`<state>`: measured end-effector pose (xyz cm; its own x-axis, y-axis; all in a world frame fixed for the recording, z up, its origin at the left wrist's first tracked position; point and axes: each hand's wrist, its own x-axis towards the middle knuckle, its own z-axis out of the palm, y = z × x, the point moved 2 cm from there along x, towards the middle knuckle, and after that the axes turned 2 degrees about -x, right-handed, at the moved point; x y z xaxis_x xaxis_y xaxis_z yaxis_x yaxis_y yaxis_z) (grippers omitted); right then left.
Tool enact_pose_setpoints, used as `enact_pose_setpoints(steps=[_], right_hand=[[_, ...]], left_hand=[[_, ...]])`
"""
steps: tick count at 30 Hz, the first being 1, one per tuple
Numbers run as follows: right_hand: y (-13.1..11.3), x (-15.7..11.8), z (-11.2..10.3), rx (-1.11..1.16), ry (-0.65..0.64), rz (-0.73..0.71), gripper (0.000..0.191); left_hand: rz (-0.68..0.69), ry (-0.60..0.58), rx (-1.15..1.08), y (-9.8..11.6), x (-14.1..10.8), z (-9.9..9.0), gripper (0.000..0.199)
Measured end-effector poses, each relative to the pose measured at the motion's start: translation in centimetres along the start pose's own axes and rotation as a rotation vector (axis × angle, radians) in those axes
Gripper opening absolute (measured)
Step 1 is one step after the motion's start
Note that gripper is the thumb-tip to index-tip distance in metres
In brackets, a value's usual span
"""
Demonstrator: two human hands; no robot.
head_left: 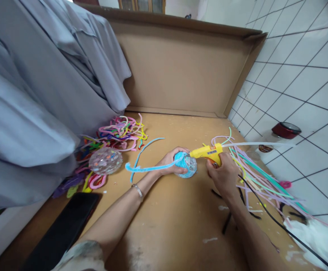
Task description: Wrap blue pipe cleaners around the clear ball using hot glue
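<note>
My left hand (169, 160) is closed around a clear ball (191, 165) partly wound with light-blue pipe cleaner. A loose end of that blue pipe cleaner (149, 169) sticks out to the left across my wrist. In my right hand (223, 171) is a yellow hot glue gun (207, 151), its nozzle at the wound side of the ball. A long translucent glue stick (257, 144) runs out of the gun's back to the right. Behind my left hand a second blue pipe cleaner (145, 147) lies curved on the table.
Left are a pile of coloured pipe cleaners (121, 130), another clear ball (105, 160) with coloured bits and a black phone (65, 226). Right lie straight pipe cleaners (265, 177), a red-lidded jar (279, 131) and a black cord (277, 220). A cardboard panel (181, 67) stands behind; grey cloth (48, 94) hangs left.
</note>
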<state>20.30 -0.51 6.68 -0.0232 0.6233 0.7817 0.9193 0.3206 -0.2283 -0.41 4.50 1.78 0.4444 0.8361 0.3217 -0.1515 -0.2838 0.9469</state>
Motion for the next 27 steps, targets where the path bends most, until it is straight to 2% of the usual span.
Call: enact_pose_setpoints(steps=[15,27], right_hand=[[-0.07,0.18,-0.32,-0.06,0.039,-0.028,0.011],[-0.22,0.27,-0.46,-0.094,0.024,-0.041,0.008]], left_hand=[[0.016,-0.01,0.009,-0.31,-0.05,-0.15,0.067],[0.011,-0.003,0.015,-0.24,-0.02,-0.14,0.066]])
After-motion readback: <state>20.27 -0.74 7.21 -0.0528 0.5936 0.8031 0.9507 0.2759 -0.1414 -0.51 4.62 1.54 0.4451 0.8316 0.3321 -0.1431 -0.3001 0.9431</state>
